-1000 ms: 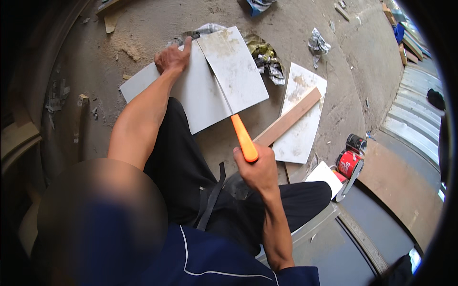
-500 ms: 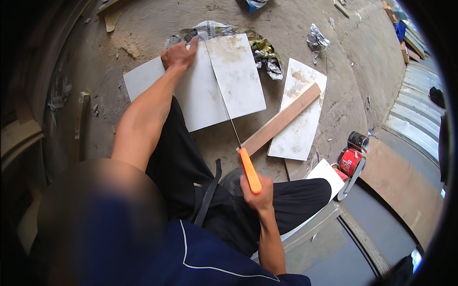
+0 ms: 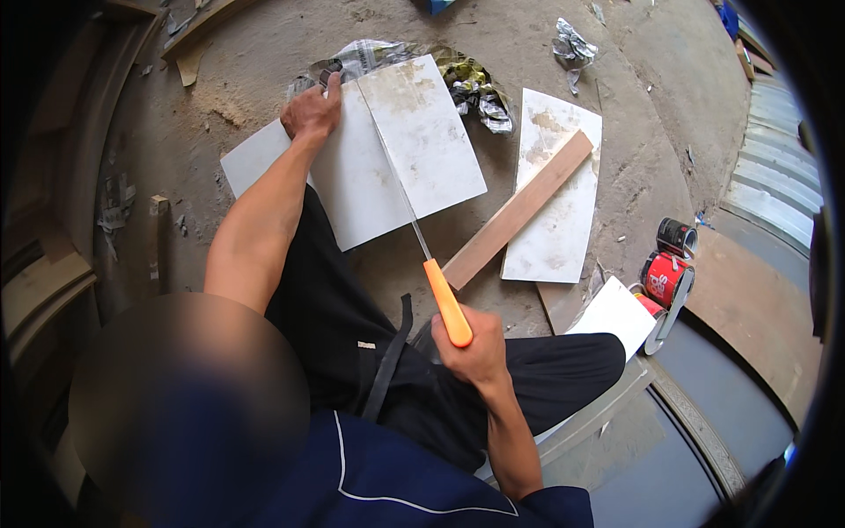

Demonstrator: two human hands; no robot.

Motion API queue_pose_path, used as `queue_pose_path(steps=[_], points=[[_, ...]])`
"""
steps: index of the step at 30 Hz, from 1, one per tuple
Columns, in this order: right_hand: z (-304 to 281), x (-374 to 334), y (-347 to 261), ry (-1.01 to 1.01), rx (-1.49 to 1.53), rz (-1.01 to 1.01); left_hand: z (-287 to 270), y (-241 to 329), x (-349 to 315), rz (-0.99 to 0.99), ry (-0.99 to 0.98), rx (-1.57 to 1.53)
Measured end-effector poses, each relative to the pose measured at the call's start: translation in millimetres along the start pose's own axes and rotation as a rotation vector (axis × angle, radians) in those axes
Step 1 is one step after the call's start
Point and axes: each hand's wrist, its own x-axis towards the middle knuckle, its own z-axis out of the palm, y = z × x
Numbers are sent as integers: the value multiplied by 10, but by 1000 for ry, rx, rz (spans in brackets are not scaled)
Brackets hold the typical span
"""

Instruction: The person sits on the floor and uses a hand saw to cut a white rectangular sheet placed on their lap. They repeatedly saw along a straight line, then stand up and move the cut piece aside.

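Note:
My right hand (image 3: 475, 348) is closed around the orange handle of a handsaw (image 3: 447, 302), in front of my bent leg. The saw's thin blade runs away from me over the near edge of a white board (image 3: 361, 176), along a dark line that crosses the board lengthwise. At the board's far left edge, my left hand (image 3: 312, 113) grips and presses the board down, its thumb side stretched along the top. Crumpled newspaper (image 3: 378, 57) lies behind the board, close to that hand. How deep the blade sits in the board is hard to tell.
Right of the board, a wooden strip (image 3: 524, 207) lies slantwise across a second white board (image 3: 559, 238). Further right stand red and black cans (image 3: 666, 275). Sawdust (image 3: 220, 107) and paper scraps (image 3: 574, 53) litter the floor. A wooden stick (image 3: 158, 238) lies at left.
The saw has slid a little forward, with less blade showing between the board's near edge and the handle. My left hand stays on the board. The whole view has shifted slightly.

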Motion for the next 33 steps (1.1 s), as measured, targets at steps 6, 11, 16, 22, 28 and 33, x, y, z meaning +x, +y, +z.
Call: queue_pose_path(steps=[6, 11, 16, 22, 28, 33], points=[[47, 102, 176, -36, 7, -76, 0, -97, 18, 8, 16, 16], [-187, 272, 326, -4, -42, -26, 13, -186, 29, -24, 27, 4], [-159, 268, 272, -48, -84, -164, -142, -334, -224, 115, 75, 164], [-276, 370, 99, -32, -30, -187, -777, -119, -1065, 226, -371, 340], [-222, 521, -155, -63, -83, -192, -457, -510, -1889, -68, -123, 60], [-426, 749, -289, -171, -131, -131, 193, -737, -2510, -402, 607, -232]])
